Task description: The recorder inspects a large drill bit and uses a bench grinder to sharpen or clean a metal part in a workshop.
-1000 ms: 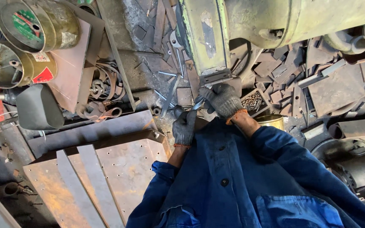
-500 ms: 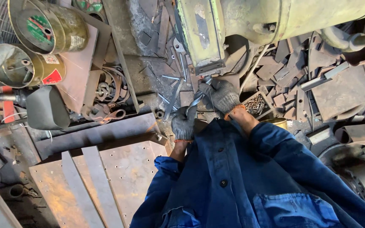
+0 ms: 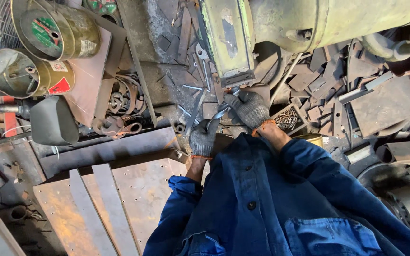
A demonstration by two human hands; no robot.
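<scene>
Head view, looking straight down a person's blue work jacket (image 3: 281,208) to two hands in grey knit gloves. The left hand (image 3: 203,138) is closed around the near end of a narrow, bent metal strip (image 3: 222,112); the right hand (image 3: 248,108) holds the strip's far end, fingers (image 3: 236,100) curled over it, right under the lower edge of a worn green machine head (image 3: 228,40). The strip runs slantwise between the two hands, its far tip just at the machine's dark jaw plate (whether it touches the plate cannot be told).

Against the pictures from a second and half a second earlier, little has changed: both hands kept their hold and the strip kept its slant. The camera has tipped a touch, so the hands sit slightly lower and more to the right in the frame. Judged from that, the piece is being steadied at the machine, not moved away from it.

Around the hands, the dark steel surface (image 3: 167,80) carries loose bolts and offcuts. To the right lies a heap of rusty scrap plates (image 3: 357,90); to the left stand two open metal tins (image 3: 48,52) and a rusty perforated sheet (image 3: 138,194).
</scene>
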